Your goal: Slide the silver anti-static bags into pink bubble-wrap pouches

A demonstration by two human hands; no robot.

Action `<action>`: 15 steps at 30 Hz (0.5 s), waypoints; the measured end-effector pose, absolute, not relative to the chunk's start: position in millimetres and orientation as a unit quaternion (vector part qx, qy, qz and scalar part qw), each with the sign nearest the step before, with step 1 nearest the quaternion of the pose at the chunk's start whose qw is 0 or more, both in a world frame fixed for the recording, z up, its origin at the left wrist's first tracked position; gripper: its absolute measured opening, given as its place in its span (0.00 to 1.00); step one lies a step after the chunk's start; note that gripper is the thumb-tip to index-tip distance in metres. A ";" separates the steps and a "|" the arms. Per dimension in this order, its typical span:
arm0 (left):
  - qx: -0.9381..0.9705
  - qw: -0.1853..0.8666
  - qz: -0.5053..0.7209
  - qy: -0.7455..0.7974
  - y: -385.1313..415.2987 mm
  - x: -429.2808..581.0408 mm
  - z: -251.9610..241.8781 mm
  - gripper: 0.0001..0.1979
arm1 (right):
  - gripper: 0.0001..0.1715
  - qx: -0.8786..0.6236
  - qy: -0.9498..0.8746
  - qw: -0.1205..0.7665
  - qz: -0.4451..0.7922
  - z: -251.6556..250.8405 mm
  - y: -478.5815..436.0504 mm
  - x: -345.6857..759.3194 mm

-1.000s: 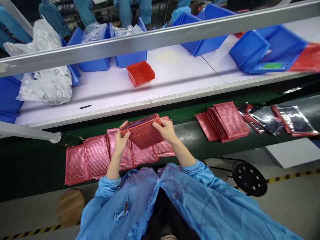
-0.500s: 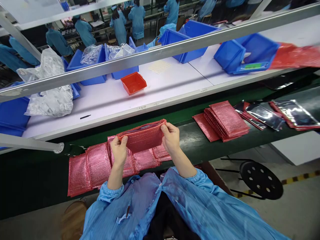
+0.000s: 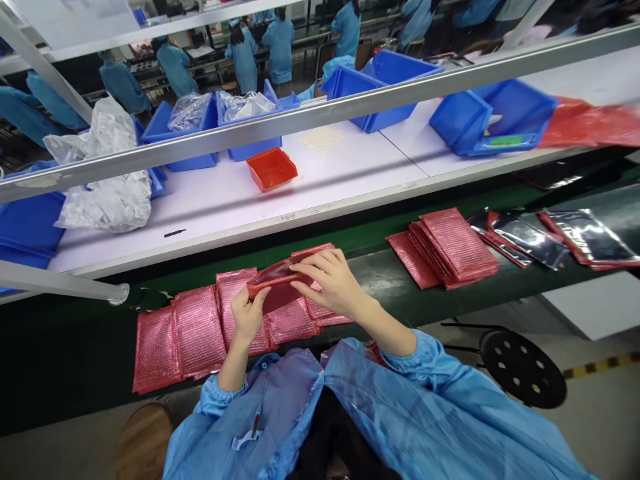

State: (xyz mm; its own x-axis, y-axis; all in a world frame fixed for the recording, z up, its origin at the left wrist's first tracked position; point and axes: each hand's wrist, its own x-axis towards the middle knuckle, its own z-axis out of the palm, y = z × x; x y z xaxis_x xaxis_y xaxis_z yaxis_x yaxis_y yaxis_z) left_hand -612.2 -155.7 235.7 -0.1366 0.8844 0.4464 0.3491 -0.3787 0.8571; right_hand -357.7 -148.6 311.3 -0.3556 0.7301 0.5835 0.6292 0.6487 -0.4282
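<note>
A pink bubble bag is held up above the green belt, its mouth spread and facing up and away. My left hand pinches its left edge, thumb on the near side. At the mouth's right part is my right hand, fingers stretched out and apart; whether the fingertips are inside the bag I cannot tell. Behind and below the held bag lies a row of overlapping pink bubble bags, partly hidden by my hands. A stack of similar bags lies to the right.
Dark shiny pouches on pink bags lie farther right on the belt. On the white shelf stand a red bin, blue bins and clear plastic bags. A metal rail crosses ahead. A black stool stands at right.
My right hand has let go of the bag's right corner and moved left over its mouth, fingers now spread. The bag has tilted and its mouth gapes wider. My left hand keeps its grip.
</note>
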 end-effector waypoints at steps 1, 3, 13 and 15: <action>0.619 0.234 0.560 0.499 -158.1 -613.5 233.2 0.21 | 0.13 -0.416 -0.832 0.356 0.086 316.0 -146.8 -356.9; 0.633 0.227 0.554 0.492 -163.5 -616.2 227.6 0.19 | 0.17 -0.413 -0.845 0.312 0.133 324.4 -143.3 -355.0; 0.634 0.251 0.542 0.491 -187.7 -619.5 199.9 0.12 | 0.24 -0.325 -0.902 0.109 0.264 355.2 -149.7 -352.4; 0.629 0.251 0.549 0.490 -190.0 -618.3 197.9 0.13 | 0.22 -0.301 -0.905 0.100 0.284 354.4 -149.0 -351.5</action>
